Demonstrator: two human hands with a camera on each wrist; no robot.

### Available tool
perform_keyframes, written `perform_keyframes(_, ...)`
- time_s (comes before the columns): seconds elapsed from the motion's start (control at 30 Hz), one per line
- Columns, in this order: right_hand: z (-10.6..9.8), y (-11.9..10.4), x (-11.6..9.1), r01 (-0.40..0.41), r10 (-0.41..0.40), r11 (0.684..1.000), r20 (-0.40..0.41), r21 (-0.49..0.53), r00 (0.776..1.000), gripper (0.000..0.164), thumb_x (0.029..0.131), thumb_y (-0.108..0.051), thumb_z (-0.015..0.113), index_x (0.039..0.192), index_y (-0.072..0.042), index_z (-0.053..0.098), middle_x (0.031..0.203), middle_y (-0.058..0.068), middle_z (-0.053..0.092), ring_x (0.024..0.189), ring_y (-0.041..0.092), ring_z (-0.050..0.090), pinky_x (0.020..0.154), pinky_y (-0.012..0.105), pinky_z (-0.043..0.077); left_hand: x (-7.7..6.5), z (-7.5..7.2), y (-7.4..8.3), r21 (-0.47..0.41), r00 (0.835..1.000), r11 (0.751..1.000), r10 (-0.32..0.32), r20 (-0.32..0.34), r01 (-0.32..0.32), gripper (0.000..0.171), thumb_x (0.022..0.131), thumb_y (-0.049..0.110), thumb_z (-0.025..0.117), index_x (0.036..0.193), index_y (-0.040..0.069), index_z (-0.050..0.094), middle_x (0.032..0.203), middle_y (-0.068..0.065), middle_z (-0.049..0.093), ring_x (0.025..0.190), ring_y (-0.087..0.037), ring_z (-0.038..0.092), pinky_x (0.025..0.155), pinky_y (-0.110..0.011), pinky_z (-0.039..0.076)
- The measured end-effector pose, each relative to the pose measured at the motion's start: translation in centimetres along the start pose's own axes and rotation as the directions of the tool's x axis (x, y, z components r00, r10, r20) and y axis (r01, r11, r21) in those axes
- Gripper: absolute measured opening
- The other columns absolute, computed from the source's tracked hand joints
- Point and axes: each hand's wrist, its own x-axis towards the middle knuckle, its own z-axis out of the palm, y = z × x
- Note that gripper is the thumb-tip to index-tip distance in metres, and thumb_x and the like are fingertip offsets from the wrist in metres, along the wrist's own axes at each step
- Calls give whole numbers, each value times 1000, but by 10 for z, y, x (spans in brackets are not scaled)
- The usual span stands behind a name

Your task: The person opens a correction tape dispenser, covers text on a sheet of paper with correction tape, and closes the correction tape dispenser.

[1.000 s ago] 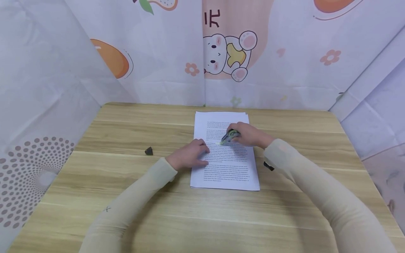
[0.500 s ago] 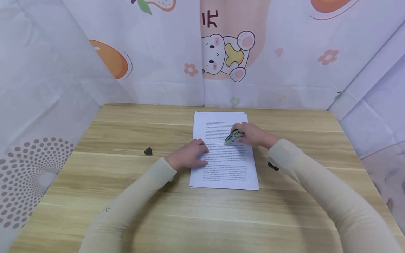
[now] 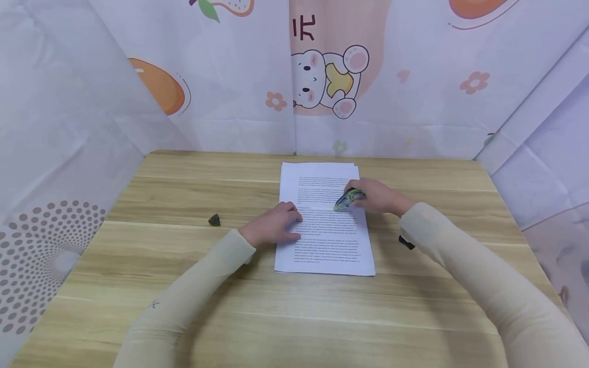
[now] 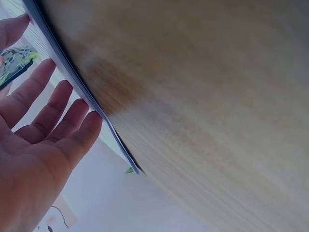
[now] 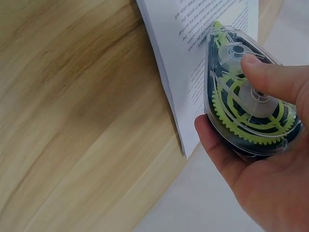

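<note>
A stack of printed paper point(image 3: 331, 255) lies on the wooden table, its top sheet covered in lines of text. My right hand point(image 3: 378, 196) grips a correction tape dispenser point(image 5: 253, 104) with a clear case and green gear wheels, thumb on one face and fingers on the other. Its green tip point(image 5: 218, 25) is down at the text, about mid-page. My left hand point(image 3: 272, 225) rests on the left side of the stack, fingers spread. In the left wrist view its fingertips point(image 4: 94, 118) lie along the paper's edge.
A small black piece point(image 3: 214, 220) lies on the table left of the paper. Another dark object point(image 3: 406, 243) sits beside the right sleeve, partly covered by it. A patterned curtain point(image 3: 221, 102) hangs behind the table's far edge.
My right hand has slid the correction tape to the right along a text line, its tip staying low over the page. The left hand has kept its place on the paper.
</note>
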Motion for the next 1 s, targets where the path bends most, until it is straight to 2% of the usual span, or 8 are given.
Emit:
perform_keyframes(0.37,2,4,-2,15,-15,1000,-10,0,1000,27,84,-6,65,109,-8,59,107,14,62,95,26,55,88,45,42,-1,0,0,-5,1000,1000,-16,10,16,40,82,26,69,114,3,63,117,-12,54,108,-24,49,97,-35,41)
perform_keyframes(0.73,4,5,-5,-49,49,999,4,15,999,29,86,-7,63,114,-10,59,115,14,60,102,27,53,94,48,42,0,1,0,-16,1000,1000,-23,14,23,40,82,26,69,114,3,63,117,-11,54,109,-24,49,97,-35,41)
perform_keyframes(1.0,6,9,-10,-39,39,998,-14,39,999,29,87,-9,62,116,-10,58,113,14,59,101,28,53,92,47,42,0,-2,2,-18,999,999,-35,18,35,40,81,26,69,114,3,63,117,-11,54,108,-23,49,96,-34,42)
